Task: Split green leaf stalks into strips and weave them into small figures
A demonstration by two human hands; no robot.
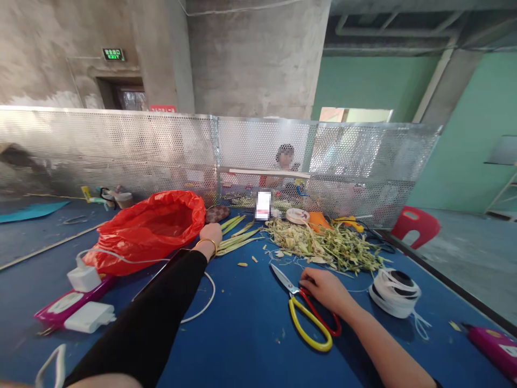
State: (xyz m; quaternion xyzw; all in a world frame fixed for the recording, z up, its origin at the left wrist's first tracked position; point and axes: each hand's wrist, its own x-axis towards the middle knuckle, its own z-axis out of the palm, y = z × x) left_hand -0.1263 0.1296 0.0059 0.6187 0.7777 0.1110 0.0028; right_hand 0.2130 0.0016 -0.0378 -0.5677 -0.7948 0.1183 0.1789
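Note:
My left hand (211, 237), a gold bangle at its wrist, is closed at the left ends of some long green stalks (238, 241) on the blue table. The stalks fan out to the right from it; its fingertips are hidden. My right hand (323, 285) rests with curled fingers just beside the scissors (309, 318). Those scissors have one yellow and one red handle, and their blades lie slightly apart, pointing away from me. What the right fingers pinch, if anything, is too small to see. Beyond them lies a heap of green and pale plant trimmings (327, 242).
An open red plastic bag (153, 231) stands left of my left hand. White chargers (91, 317) sit on a purple power strip (64, 307). A roll of white string (395, 292) is at right. A lit phone (263, 206) leans near the perforated metal screen (258, 145); a person sits behind it.

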